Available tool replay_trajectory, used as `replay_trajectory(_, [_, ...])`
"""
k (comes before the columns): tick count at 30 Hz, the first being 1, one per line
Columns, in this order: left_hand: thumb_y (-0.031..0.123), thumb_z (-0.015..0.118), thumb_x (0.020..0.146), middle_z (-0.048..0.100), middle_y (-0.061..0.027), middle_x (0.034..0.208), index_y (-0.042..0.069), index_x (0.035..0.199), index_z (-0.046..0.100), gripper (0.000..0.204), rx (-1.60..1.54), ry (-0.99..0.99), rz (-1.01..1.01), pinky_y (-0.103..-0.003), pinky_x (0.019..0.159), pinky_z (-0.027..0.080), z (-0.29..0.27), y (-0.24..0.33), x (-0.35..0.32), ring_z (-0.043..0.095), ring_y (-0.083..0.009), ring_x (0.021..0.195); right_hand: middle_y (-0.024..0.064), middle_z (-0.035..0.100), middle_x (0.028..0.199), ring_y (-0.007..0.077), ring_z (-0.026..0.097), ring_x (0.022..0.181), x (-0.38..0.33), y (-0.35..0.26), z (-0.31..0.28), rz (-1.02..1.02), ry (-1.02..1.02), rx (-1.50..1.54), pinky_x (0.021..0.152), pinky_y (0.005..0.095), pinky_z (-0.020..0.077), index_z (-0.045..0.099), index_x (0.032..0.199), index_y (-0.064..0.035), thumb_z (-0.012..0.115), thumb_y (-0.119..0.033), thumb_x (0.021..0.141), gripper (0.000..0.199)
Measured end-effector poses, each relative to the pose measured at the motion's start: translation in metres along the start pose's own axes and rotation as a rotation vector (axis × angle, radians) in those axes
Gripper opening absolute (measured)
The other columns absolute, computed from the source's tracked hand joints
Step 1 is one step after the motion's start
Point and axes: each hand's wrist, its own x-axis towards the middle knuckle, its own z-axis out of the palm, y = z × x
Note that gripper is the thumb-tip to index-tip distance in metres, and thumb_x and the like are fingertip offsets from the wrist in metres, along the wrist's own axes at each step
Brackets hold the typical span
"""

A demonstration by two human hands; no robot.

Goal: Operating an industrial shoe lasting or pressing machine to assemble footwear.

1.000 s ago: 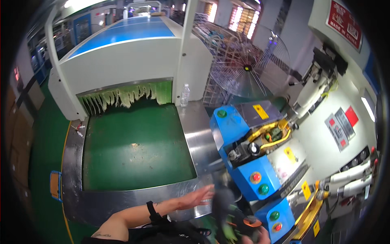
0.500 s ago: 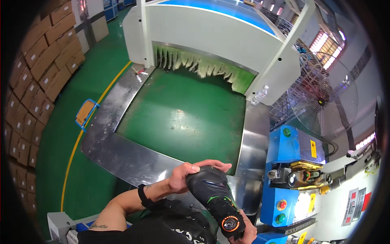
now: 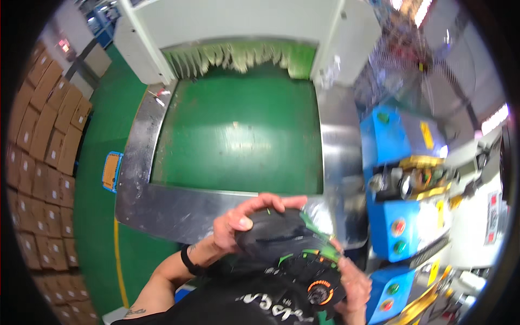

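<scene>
Green floor paint covers the factory hall, and one wide green conveyor belt (image 3: 238, 135) fills the middle of the view, framed by a steel rim (image 3: 162, 208) and running up into one white machine housing (image 3: 233, 21) whose mouth is hung with a fringe of pale strips (image 3: 233, 57). Down the left side stands a wall of stacked brown cardboard boxes (image 3: 38, 162), too many and too bent by the lens to count. One small blue and orange box (image 3: 110, 170) is fixed just outside the steel rim on the left. On the right stand two blue machine units (image 3: 401, 216), the nearer one carrying one red button (image 3: 398, 226) and one green button (image 3: 399, 247); a round wire fan guard (image 3: 433, 70) shows blurred above them. Close to the lower edge, one black shoe (image 3: 281, 244) with green trim and one round orange dial (image 3: 320, 292) near its heel is held between two hands, just over the near steel rim and in front of the person's dark shirt. The left hand (image 3: 244, 219) is curled over the toe end, fingers wrapped across the top and thumb pressed to the side. The right hand (image 3: 352, 284) cups the heel end from below, fingers closed against it. One black band (image 3: 189, 261) sits on the left wrist.
</scene>
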Motion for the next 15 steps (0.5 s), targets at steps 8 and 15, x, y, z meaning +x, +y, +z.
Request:
replay_trajectory(8, [0.034, 0.045, 0.081, 0.044, -0.0274, 0.138, -0.002, 0.127, 0.046, 0.059, 0.081, 0.32, -0.071, -0.048, 0.108, 0.035, -0.029, -0.031, 0.009, 0.046, -0.0362, 0.126, 0.0175, 0.064, 0.115, 0.0313, 0.067, 0.095, -0.005, 0.009, 0.014, 0.35, -0.167, 0.081, 0.081, 0.0372, 0.0567, 0.057, 0.114, 0.0026, 0.084, -0.011, 0.056, 0.065])
replay_trajectory(15, [0.013, 0.055, 0.091, 0.056, -0.0149, 0.127, 0.001, 0.123, 0.049, 0.035, 0.58, 0.77, -0.082, -0.037, 0.101, 0.041, -0.082, -0.058, 0.004, 0.054, -0.0251, 0.116, 0.0226, 0.066, 0.091, 0.0417, 0.064, 0.079, -0.043, 0.071, 0.117, 0.953, -0.158, -0.097, 0.067, 0.0471, 0.0529, 0.045, 0.129, -0.0062, 0.069, -0.028, 0.079, 0.06])
